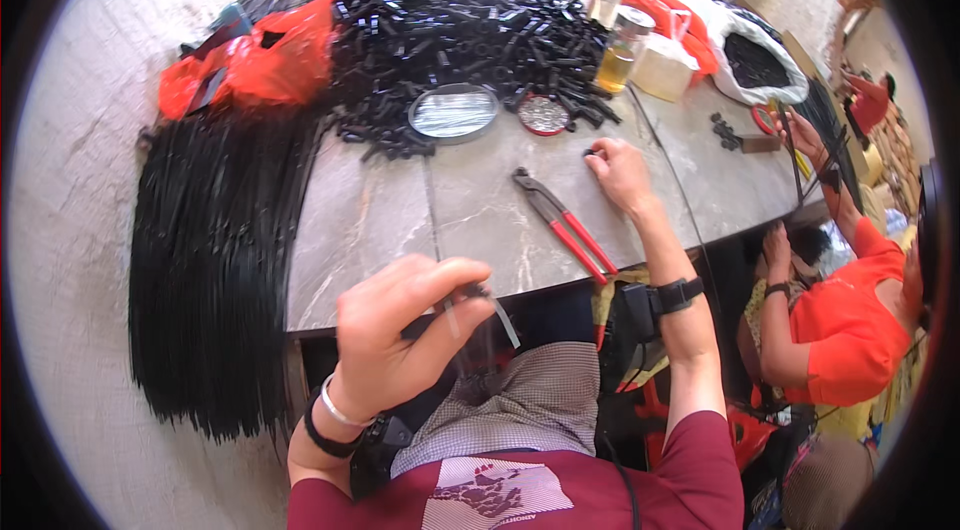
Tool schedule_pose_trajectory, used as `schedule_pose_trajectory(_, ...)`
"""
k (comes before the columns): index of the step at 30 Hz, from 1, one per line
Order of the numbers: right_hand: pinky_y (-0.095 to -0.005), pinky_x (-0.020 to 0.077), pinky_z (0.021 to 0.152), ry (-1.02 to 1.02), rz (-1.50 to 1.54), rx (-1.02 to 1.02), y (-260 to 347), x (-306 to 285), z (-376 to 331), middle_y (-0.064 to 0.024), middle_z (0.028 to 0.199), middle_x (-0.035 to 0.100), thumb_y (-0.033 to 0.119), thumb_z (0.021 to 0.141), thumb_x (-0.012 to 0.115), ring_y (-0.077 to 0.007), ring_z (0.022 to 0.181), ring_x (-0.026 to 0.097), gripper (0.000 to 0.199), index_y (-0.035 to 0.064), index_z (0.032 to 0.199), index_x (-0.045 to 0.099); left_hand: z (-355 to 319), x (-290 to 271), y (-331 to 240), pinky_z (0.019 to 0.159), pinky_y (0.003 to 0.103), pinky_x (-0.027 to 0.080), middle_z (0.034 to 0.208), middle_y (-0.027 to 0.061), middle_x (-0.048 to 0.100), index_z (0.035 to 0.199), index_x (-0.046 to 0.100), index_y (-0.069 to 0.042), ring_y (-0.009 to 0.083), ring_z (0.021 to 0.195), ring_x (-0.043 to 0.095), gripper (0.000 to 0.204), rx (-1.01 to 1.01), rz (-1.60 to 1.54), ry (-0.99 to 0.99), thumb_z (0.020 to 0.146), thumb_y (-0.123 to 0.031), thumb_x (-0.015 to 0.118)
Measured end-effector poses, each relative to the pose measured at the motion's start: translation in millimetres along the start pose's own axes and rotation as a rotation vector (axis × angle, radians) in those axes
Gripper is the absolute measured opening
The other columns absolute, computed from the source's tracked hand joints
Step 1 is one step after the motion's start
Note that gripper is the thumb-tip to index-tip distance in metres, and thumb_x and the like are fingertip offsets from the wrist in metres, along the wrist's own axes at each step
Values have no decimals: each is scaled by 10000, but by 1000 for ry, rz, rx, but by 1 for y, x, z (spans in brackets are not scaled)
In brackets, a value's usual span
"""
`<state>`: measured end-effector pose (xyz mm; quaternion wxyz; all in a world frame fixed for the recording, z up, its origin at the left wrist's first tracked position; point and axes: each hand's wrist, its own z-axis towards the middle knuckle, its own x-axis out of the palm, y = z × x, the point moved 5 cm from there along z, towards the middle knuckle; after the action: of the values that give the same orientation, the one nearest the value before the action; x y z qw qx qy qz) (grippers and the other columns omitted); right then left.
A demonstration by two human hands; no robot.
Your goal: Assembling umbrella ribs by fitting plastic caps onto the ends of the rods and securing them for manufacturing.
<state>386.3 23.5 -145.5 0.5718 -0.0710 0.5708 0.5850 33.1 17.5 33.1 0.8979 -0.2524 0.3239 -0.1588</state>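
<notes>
My left hand (405,320) is raised over my lap at the table's near edge, thumb and fingers pinched together. Between them is a small dark piece, with a thin pale strip (508,324) hanging below; blur hides the detail. My right hand (620,175) rests on the grey table (470,240), its fingers curled in. A bit of a small black piece (589,154) shows at those fingertips. Red-handled pincers (565,223) lie between the two hands. Beyond them are a round metal dish of thin pale rods (453,114) and a small red-rimmed dish of metal bits (543,116).
A large heap of black plastic parts (440,30) covers the far table. Long black strips (215,260) drape over the left edge beside red bags (250,60). Jars (625,50) and a white sack (750,60) stand right. A co-worker in orange (855,320) sits close by.
</notes>
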Motion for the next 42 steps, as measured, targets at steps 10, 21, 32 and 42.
schedule_pose_trajectory(10, -255, 523, 726, 76, 726, -71, 116, -105, -85, -64, 986, 672, 78, 874, 658, -134, 917, 633, 215, -11, 1069, 666, 11, 37, 30, 706, 240, 526, 852, 77, 718, 1072, 684, 13, 114, 778, 672, 252, -133, -103, 122, 828, -18, 738)
schedule_pose_trajectory(21, -413, 538, 762, -4, 94, -532, 218, -131, -127, -152, 1101, 602, 89, 829, 656, -340, 997, 612, 232, -30, 1014, 584, 21, 54, 42, 668, 218, 518, 841, 73, 706, 1018, 563, 12, 82, 761, 665, 267, -265, -211, 72, 810, -11, 728)
schedule_pose_trajectory(32, -419, 540, 754, -12, 70, -559, 211, -114, -119, -126, 1091, 619, -3, 779, 609, -321, 989, 623, 244, -30, 1021, 600, 22, 53, 56, 719, 221, 536, 897, 86, 721, 1064, 601, 32, 107, 849, 691, 262, -328, -270, 139, 834, 2, 724)
schedule_pose_trajectory(42, -405, 542, 742, -97, 53, -600, 209, -116, -121, -84, 1067, 641, -32, 733, 601, -293, 978, 628, 317, 29, 1042, 637, 23, 48, 50, 761, 227, 534, 938, 99, 736, 1093, 618, 45, 107, 877, 687, 270, -235, -222, 168, 844, 11, 717)
